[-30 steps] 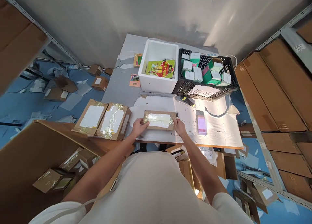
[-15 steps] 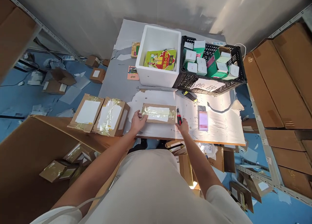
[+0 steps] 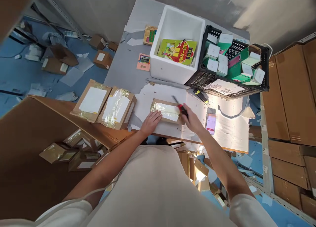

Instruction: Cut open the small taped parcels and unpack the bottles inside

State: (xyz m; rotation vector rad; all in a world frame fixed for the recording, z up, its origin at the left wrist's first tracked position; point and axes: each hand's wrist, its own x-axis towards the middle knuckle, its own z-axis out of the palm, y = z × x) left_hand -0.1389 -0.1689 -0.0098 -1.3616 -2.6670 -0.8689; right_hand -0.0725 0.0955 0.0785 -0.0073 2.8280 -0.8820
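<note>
A small cardboard box (image 3: 170, 116), with a white label under clear yellowish tape, lies on the table before me. My left hand (image 3: 151, 122) rests flat on its left front corner, fingers stretched out. In my right hand (image 3: 193, 120) is a box cutter (image 3: 183, 111) with a red and black handle. Its slightly blurred blade points up and left over the box's right part; whether it touches the tape I cannot tell. Left of the box stand two taped cartons, a nearer one (image 3: 116, 109) and an outer one (image 3: 92, 101).
Behind the box stand a white foam bin (image 3: 170, 67) of booklets and a black crate (image 3: 197, 80) of green-and-white boxes. A yellow-black cutter (image 3: 201, 96), a phone (image 3: 211, 123) and a cable (image 3: 230, 115) lie to the right. A big open carton (image 3: 27, 138) holds parcels at lower left.
My right hand has lifted from the box's right end and swung the box cutter over its top. My left hand has gone from gripping the left end to lying on it. The view has shifted.
</note>
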